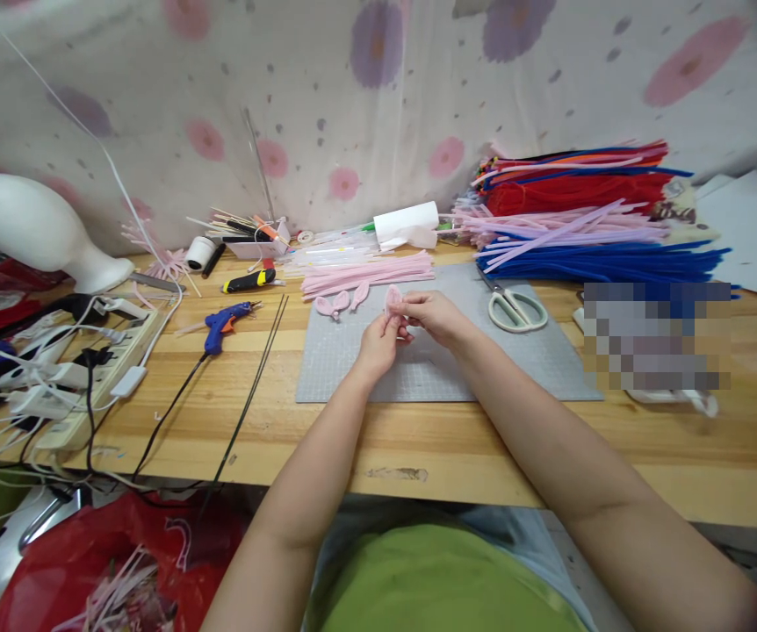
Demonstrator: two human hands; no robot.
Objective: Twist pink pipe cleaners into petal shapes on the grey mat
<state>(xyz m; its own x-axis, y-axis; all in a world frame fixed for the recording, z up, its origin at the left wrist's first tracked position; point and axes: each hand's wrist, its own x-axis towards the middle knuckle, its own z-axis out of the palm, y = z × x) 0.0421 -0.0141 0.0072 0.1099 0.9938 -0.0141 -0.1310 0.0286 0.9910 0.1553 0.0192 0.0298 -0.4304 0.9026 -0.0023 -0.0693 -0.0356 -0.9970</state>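
Between my two hands, above the grey cutting mat point(332, 373), is a pink pipe cleaner point(392, 297) bent into a petal-like loop. My left hand point(380, 341) pinches its lower end. From the right, my right hand point(428, 313) has its fingertips closed on the same piece. Several finished pink loops point(333, 305) lie on the mat just left of my hands. Behind them rests a bundle of straight pink pipe cleaners point(369, 274). Scissors point(515, 309) with pale green handles lie at the mat's right side.
A blue glue gun point(222, 326), a yellow-black utility knife point(248, 281) and thin dark rods point(253, 386) lie to the left. Farther left are a power strip point(105, 377) with tangled cords and a white foam head point(29, 224). Blue pipe cleaners point(602, 261) are piled at back right.
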